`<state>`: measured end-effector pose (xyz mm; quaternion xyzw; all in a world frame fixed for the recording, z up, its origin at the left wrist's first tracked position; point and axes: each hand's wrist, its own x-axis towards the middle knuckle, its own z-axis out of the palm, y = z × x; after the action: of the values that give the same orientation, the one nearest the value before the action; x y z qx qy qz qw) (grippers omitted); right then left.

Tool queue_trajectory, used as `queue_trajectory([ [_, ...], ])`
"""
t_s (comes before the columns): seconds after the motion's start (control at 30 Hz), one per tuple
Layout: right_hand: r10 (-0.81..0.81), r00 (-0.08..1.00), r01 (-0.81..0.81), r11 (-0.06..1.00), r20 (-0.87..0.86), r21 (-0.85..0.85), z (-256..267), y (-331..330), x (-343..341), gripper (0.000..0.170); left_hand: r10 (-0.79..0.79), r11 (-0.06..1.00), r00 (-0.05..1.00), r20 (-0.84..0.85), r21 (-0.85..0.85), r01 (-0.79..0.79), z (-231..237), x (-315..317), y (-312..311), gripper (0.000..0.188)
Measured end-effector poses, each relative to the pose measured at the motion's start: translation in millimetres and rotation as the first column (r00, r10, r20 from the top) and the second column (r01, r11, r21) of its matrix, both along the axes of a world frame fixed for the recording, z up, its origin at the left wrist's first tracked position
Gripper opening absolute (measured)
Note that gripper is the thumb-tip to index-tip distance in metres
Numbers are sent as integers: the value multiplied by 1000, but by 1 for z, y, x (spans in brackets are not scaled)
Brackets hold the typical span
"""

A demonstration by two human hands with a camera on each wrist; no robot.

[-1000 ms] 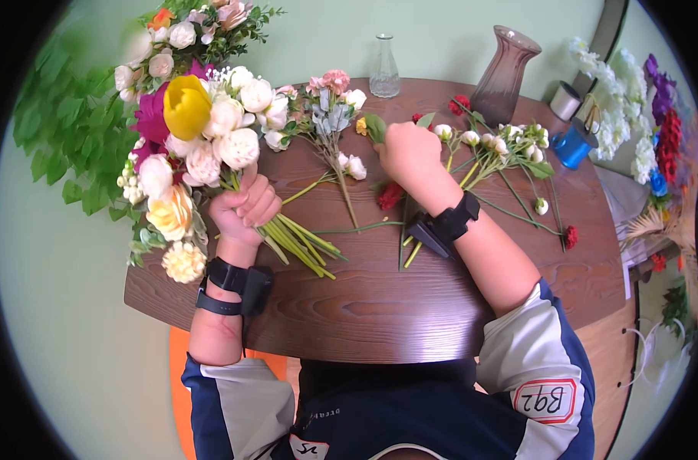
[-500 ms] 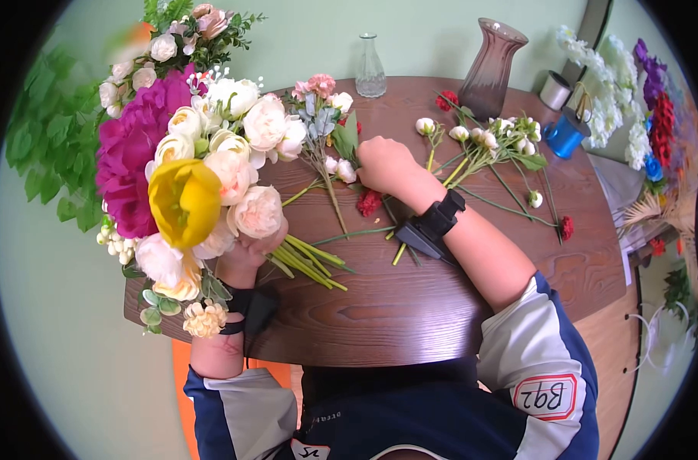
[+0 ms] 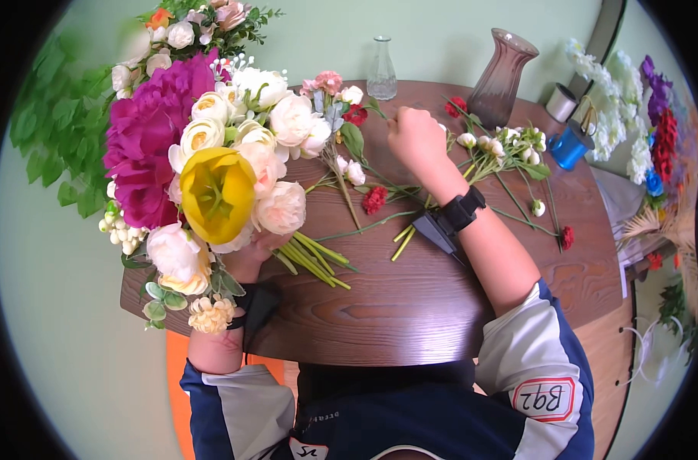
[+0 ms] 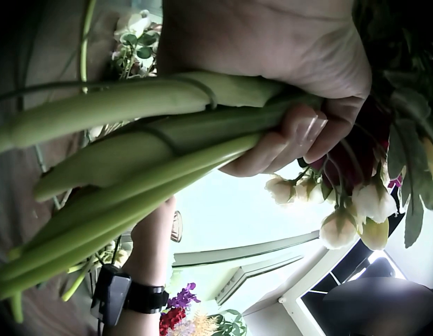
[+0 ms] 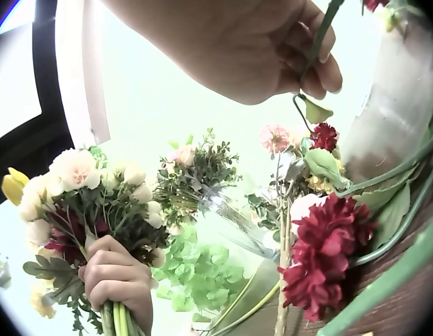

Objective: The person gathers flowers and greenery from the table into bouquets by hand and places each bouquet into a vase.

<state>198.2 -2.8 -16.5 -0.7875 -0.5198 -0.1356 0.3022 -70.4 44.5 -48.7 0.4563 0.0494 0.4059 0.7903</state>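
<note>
My left hand (image 4: 272, 49) grips a bouquet by its thick green stems (image 4: 111, 133). In the head view the bouquet's blooms, a large yellow tulip (image 3: 215, 195), a magenta peony (image 3: 153, 146) and several pale roses (image 3: 280, 207), face up and cover most of that hand. My right hand (image 3: 422, 146) is over the back middle of the table, with curled fingers. In the right wrist view its fingertips pinch a thin green stem (image 5: 320, 42). Below that hand are a small red carnation (image 5: 324, 136) and a larger red carnation (image 5: 325, 255) close to the camera.
White rosebud sprays (image 3: 495, 146) and loose stems lie right of my right hand on the brown table (image 3: 364, 314). A clear glass vase (image 3: 382, 69), a purple-tinted vase (image 3: 502, 77) and a blue can (image 3: 570, 146) stand at the back. Pink flowers (image 3: 327, 82) lie near the bouquet.
The bouquet has tipped so its blooms face the head camera, hiding more of my left hand. My right hand moved left, then back right and away from me.
</note>
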Motion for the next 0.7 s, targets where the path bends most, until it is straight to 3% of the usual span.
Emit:
queue_trajectory([
  [0.07, -25, 1000, 25, 1000, -10, -1, -2, 1, 6, 14, 149, 988, 987, -65, -24, -151, -4, 0, 1, 39],
  [0.1, -24, 1000, 24, 1000, -8, -2, -3, 2, 7, 14, 150, 988, 987, -64, -25, -152, -7, -1, 3, 39],
  [0.17, -45, 998, 51, 989, -41, 140, -4, 5, 7, 17, -163, 982, 974, 160, -72, 176, -9, -3, 8, 29],
  [0.37, -66, 991, 106, 920, -119, 377, 24, -4, 3, 20, -261, 965, 952, 160, 47, 256, -5, 3, 14, 26],
  [0.57, -91, 989, 126, 938, -121, 323, 24, -5, 0, 19, -382, 915, 913, 140, 200, 352, 7, 10, 13, 22],
  [0.7, -90, 992, 108, 971, -94, 213, 16, -2, 2, 20, -306, 939, 951, 46, 176, 294, 16, 9, 6, 21],
])
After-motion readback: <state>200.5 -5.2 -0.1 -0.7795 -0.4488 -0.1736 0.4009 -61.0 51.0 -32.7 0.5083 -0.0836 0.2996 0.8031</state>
